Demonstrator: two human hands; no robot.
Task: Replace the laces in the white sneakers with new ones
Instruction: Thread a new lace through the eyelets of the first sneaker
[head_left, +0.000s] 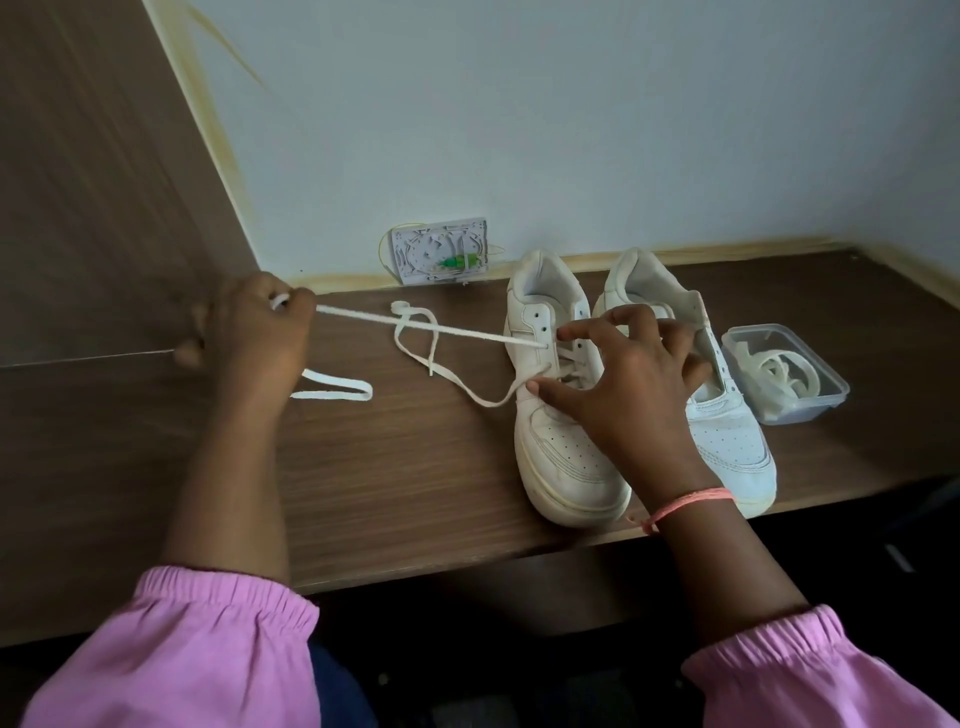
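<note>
Two white sneakers stand side by side on the wooden table, toes toward me. The left sneaker (561, 447) has a white lace (431, 327) threaded through its eyelets. My left hand (260, 332) grips this lace far to the left, and the lace runs taut from that hand to an eyelet on the shoe's left side. Another part of the lace lies slack in loops on the table. My right hand (618, 379) rests on the left sneaker's tongue area with fingers spread and thumb against its side. The right sneaker (727, 431) shows no lace; my hand partly hides it.
A clear plastic container (826, 384) holding coiled white laces sits right of the sneakers. A white patterned box (441, 252) leans on the wall behind. A wooden panel rises at the left. The table's front edge (519, 551) runs just below the shoe toes.
</note>
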